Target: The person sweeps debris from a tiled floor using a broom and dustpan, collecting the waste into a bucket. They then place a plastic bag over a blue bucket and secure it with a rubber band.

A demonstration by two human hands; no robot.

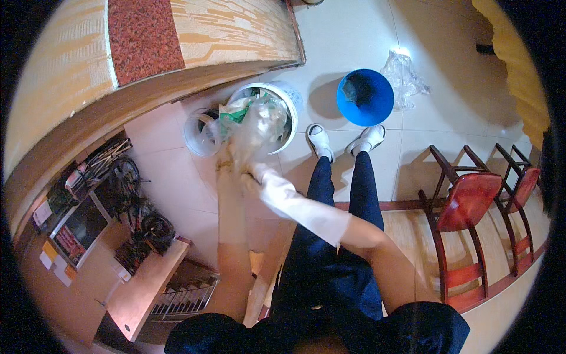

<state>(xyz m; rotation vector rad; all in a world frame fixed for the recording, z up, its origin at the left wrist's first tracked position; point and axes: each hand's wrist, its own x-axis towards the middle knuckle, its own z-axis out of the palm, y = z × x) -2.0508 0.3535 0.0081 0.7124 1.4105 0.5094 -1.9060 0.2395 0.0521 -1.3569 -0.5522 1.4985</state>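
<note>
My left hand and my right hand are close together, both blurred, beside a white bucket. A clear plastic bag narrows towards my left hand, which seems to grip it. My right hand's fingers are too blurred to tell whether they hold anything. A white sleeve-like cover wraps my right forearm; a paler, see-through one covers the left. Crumpled plastic with green parts fills the bucket's mouth. A clear plastic tub stands at the bucket's left side.
A blue bucket with something dark inside stands before my feet, and crumpled clear plastic lies beside it. Red-seated chairs are upturned at the right. A patterned counter curves along the upper left. A bicycle and stair railing show lower left.
</note>
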